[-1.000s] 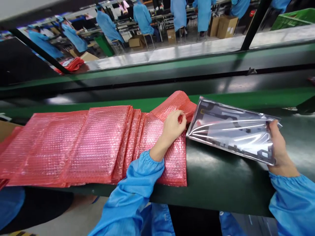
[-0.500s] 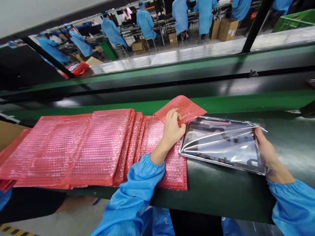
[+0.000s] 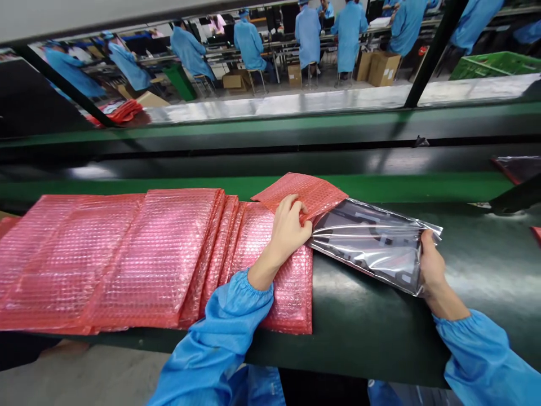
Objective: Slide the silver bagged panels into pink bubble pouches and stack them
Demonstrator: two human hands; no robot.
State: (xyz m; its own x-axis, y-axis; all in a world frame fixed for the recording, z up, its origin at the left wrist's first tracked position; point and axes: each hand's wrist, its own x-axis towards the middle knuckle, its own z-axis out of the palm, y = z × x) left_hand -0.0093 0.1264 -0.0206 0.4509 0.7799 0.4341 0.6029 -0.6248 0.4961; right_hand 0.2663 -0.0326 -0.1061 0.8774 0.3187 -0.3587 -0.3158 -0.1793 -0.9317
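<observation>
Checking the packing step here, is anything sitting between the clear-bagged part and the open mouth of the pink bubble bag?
Nothing visible does. The left hand holds up the top flap of the pink bubble bag, and the right hand holds the clear-bagged part with its near end already at the opening.

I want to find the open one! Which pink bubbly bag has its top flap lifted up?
The rightmost pink bubble-wrap bag, under the left hand. Its flap is raised; the other pink bubble-wrap bags lie flat.
</observation>
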